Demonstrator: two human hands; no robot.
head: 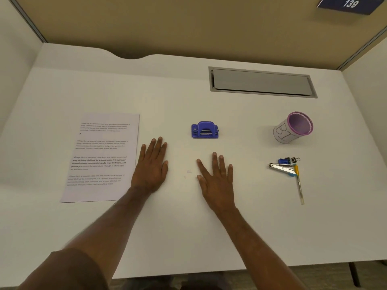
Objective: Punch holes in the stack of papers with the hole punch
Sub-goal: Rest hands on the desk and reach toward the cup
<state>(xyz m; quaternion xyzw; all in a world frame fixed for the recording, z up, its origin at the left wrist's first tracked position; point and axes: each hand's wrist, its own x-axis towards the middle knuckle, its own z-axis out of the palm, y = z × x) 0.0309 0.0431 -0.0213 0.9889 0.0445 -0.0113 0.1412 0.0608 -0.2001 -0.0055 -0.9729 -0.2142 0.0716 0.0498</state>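
We've got both palms flat on the desk (209,237), fingers spread, gripping nothing — left hand (151,166) just right of the stack of papers (100,158), right hand (215,178) near it. Hole punch (204,130) sits untouched beyond both hands, between them — closer to the right.

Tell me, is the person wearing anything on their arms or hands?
Both hands are bare: the left hand and the right hand show no gloves, rings or watch. The forearms are uncovered too. Only the left arm shows clothing, a brown sleeve at the bottom edge of the picture.
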